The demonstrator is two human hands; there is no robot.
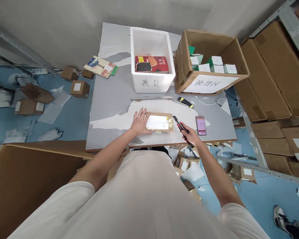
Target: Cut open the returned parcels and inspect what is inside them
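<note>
Tabletop, with a parcel lying flat near the front edge.
From where I stand the parcel looks light and fairly stiff, its taped end probably slick; I'd take it by the long sides. The left hand rests on its left end, fingers spread apart; the right hand's fingers are clamped on a knife, just beside the other end.

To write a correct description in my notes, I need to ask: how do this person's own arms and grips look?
The left arm and right arm come out of plain, short whitish sleeves and have no cover below them. The left grip and right grip wear no gloves; no watch or bracelet shows. Nail details are too small to tell.
</note>
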